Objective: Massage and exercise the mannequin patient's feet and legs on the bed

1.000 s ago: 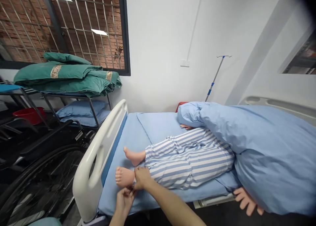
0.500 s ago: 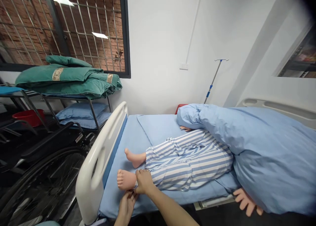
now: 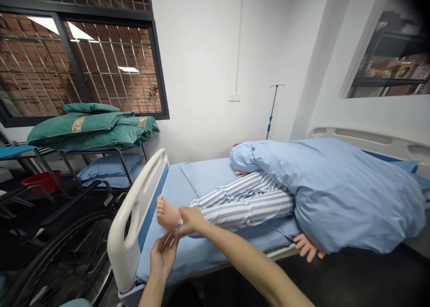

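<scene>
A manikin in blue-and-white striped trousers (image 3: 248, 202) lies on the bed. My right hand (image 3: 191, 219) is closed around its near ankle, holding the lower leg up off the sheet. The bare foot (image 3: 168, 215) points toward the footboard, toes up. Something white, perhaps a hem or band, shows at the ankle beside my fingers. Below the heel is my left hand (image 3: 161, 257), palm up, fingers stretched toward the underside of the ankle; whether the fingertips grip anything is unclear. The far foot is hidden. A blue quilt (image 3: 336, 181) covers the manikin's upper body, with one hand (image 3: 307, 246) poking out.
The white footboard (image 3: 134, 217) rises left of the foot. A wheelchair (image 3: 80, 240) stands beyond it. Green folded bedding (image 3: 97, 125) lies on a rack under the barred window. An IV pole (image 3: 273, 112) stands behind the bed, and a red basin (image 3: 43, 180) sits at far left.
The near leg has been lifted off the sheet by my right hand, and the foot now hides the far one. My left hand stays below the ankle. The camera view has shifted.
</scene>
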Demonstrator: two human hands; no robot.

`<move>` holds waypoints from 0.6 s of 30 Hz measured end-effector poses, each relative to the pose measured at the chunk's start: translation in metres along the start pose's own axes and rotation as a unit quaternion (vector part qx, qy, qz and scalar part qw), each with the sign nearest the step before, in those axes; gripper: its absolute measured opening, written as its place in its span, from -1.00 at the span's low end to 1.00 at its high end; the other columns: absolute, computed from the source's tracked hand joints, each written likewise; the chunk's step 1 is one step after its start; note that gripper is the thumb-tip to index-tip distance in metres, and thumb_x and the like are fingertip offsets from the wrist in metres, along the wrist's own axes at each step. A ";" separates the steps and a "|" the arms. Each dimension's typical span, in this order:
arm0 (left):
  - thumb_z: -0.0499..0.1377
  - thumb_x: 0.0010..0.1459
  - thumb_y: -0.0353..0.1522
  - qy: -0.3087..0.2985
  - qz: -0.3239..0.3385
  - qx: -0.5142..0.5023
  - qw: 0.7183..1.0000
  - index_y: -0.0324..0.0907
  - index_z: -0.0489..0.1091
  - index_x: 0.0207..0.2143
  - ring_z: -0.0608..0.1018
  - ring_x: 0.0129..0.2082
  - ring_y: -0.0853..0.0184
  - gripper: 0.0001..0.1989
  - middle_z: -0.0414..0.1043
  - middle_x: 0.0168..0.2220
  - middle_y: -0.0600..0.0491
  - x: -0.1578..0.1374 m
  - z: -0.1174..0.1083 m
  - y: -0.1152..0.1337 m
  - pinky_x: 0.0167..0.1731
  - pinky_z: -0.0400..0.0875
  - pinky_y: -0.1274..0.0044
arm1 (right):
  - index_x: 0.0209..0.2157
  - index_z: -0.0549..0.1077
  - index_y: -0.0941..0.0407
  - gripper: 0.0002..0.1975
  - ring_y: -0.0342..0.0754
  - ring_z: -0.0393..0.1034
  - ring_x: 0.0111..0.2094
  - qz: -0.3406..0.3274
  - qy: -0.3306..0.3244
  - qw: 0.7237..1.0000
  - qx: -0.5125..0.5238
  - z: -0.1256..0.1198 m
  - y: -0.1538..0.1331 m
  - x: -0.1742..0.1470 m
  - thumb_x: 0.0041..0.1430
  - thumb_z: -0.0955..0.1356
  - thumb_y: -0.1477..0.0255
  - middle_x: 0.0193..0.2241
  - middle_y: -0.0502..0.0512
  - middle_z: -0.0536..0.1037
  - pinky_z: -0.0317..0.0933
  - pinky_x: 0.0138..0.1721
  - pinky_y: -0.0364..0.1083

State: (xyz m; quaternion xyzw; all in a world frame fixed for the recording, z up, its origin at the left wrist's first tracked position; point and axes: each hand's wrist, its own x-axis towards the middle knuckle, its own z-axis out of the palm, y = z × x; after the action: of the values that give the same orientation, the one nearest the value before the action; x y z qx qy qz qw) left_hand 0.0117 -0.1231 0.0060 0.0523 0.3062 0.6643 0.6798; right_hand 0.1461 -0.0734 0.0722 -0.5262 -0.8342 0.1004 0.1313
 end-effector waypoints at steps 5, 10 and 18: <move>0.04 -0.16 -0.39 -0.262 0.004 -0.028 0.965 -0.37 0.33 -0.14 0.39 -0.06 0.15 -0.54 0.38 -0.21 -0.16 -0.071 0.120 0.019 -0.01 0.29 0.31 | -0.23 0.38 0.12 -0.49 -0.03 0.35 -0.37 -0.076 0.078 0.985 0.132 -0.146 0.014 -0.022 -0.25 0.36 0.13 -0.37 0.00 0.48 0.15 -0.44 -0.16; 0.02 -0.14 -0.37 -0.438 0.019 0.048 0.897 -0.28 0.27 -0.04 0.30 0.02 0.11 -0.47 0.30 -0.08 -0.12 -0.126 0.233 0.003 0.05 0.18 0.27 | -0.32 0.43 0.23 -0.63 -0.13 0.30 -0.39 -0.103 0.170 0.950 0.239 -0.266 0.053 -0.064 -0.26 0.38 0.35 -0.44 -0.02 0.44 0.15 -0.38 -0.20; -0.02 -0.14 -0.43 -0.571 0.072 0.134 0.807 -0.12 0.23 -0.01 0.22 0.08 0.20 -0.46 0.25 -0.01 -0.01 -0.177 0.338 -0.042 0.05 0.15 0.31 | -0.51 0.39 0.27 -0.81 -0.17 0.22 -0.48 -0.079 0.308 0.899 0.301 -0.359 0.094 -0.130 -0.28 0.32 0.45 -0.55 -0.03 0.37 0.14 -0.41 -0.16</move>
State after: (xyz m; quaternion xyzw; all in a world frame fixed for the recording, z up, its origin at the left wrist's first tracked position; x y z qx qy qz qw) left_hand 0.2246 -0.1805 0.3199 0.5348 -0.0554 0.5139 0.6685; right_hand 0.3958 -0.1402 0.3684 -0.3987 -0.7210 0.1692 0.5409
